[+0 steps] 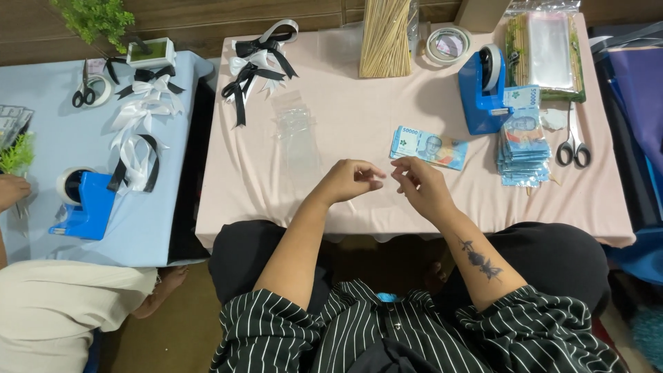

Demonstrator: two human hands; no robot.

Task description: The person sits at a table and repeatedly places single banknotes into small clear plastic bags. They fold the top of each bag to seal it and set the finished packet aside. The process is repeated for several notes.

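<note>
On the pink-clothed table (359,124), the left hand (349,181) and right hand (421,185) meet fingertip to fingertip, pinched together; whether anything sits between them I cannot tell. Just beyond the right hand lies a flat blue paper banknote (429,147), its long axis running left to right. Right of it stands a blue plastic tape dispenser (485,91), with a stack of blue banknotes (523,148) in front.

The person wears a black shirt with thin white stripes, black trousers, and a dark forearm tattoo (480,260).
</note>
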